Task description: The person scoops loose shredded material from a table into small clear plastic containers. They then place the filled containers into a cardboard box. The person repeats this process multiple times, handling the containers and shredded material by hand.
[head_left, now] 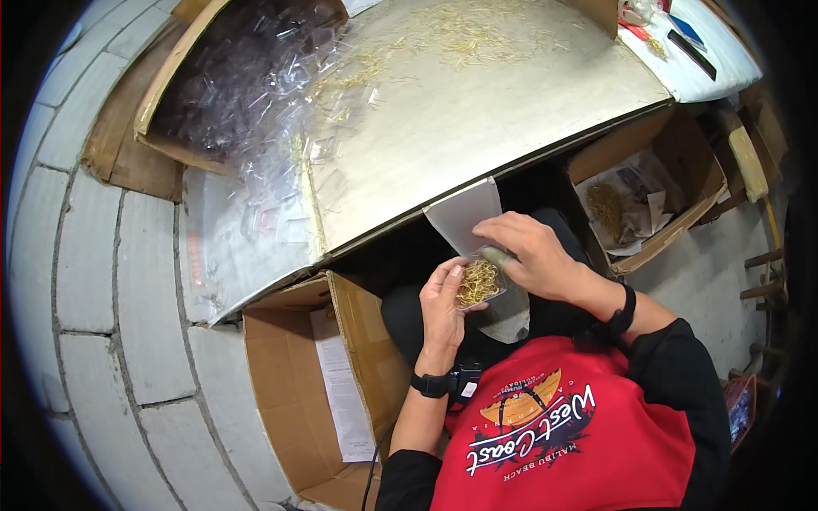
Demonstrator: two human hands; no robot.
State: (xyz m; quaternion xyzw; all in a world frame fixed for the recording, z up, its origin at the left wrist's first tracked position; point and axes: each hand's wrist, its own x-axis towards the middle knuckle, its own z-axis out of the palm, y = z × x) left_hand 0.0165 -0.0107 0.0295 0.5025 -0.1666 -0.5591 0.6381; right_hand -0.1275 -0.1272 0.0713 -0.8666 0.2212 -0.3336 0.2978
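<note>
My left hand (443,308) is closed round the side of a small clear plastic box (495,300), held above my lap. Thin gold-coloured bent wire pieces (479,283) fill it in a tangled heap. At the box's far right edge is my right hand (535,258), its fingers stretched out over the rim. A greenish wrap (494,255) covers its thumb, which touches or nearly touches the pieces. Just beyond both hands, a white flap (464,215) hangs at the table's front edge.
Loose gold wire pieces (464,38) lie on the pale table (409,153). Many clear plastic boxes (256,94) pile up at the far left. One cardboard box (290,383) stands left of my lap; another cardboard box (682,230), under the table's right end, holds gold pieces and paper.
</note>
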